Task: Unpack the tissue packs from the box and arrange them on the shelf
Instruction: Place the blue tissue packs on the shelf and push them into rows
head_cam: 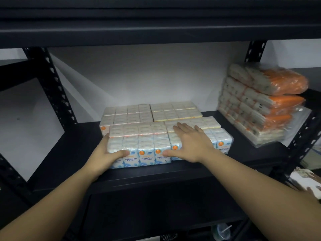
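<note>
Bare black shelf [73, 153] lies open left of the blue tissue packs [147, 146], as far as the perforated upright [52, 84]. On the right, a leaning stack of orange-wrapped packs [260, 105] blocks that end (only a narrow gap between). The upper shelf [156, 28] caps the headroom.

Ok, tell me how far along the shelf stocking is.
Done: blue tissue packs already sit in rows on the shelf, orange ones stacked at right. In hand: left hand grips the front pack, right hand presses flat on it. Left: unclear, the box is out of view.
</note>
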The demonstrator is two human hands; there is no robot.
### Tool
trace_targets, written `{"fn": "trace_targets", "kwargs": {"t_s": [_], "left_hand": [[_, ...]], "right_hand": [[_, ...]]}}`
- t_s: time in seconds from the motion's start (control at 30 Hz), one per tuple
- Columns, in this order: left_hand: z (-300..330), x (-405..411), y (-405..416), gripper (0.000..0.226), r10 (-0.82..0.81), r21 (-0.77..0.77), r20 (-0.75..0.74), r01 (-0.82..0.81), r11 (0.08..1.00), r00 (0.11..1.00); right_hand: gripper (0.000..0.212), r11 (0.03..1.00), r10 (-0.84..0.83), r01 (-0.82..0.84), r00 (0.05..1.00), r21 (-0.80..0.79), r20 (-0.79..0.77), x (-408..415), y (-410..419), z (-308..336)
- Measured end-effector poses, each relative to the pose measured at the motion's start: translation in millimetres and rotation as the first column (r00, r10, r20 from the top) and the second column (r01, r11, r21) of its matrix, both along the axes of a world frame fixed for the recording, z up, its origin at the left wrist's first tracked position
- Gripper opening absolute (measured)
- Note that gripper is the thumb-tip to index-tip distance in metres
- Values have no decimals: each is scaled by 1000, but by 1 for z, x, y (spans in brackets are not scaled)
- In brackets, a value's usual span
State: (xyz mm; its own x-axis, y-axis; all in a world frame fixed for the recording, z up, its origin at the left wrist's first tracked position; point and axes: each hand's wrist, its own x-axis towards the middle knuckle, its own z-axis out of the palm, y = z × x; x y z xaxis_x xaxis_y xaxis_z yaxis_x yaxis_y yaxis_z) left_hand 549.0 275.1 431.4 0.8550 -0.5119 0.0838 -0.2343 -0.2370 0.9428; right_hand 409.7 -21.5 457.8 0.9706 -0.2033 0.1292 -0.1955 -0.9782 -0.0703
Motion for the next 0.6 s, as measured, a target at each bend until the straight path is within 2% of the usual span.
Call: {"fn": "trace_targets", "kwargs": {"t_s": [0.2, 0.33, 0.47, 0.6], "left_hand": [[-6, -8, -35, 92, -9, 28, 8, 8, 1000, 1000], [-6, -12, -45, 91, 9, 28, 9, -9, 1000, 1000], [2, -11, -38, 107, -51, 66, -3, 51, 997, 999], [12, -4, -25, 122, 0, 51, 23, -2, 999, 1000]], "right_hand": [[132, 1000, -26, 26, 1000, -12, -15, -18, -35, 4], [134, 999, -38, 37, 999, -11, -11, -22, -43, 3], [139, 999, -25, 26, 999, 27, -35, -22, -43, 7], [144, 996, -36, 42, 997, 84, -65, -18, -41, 20]]}}
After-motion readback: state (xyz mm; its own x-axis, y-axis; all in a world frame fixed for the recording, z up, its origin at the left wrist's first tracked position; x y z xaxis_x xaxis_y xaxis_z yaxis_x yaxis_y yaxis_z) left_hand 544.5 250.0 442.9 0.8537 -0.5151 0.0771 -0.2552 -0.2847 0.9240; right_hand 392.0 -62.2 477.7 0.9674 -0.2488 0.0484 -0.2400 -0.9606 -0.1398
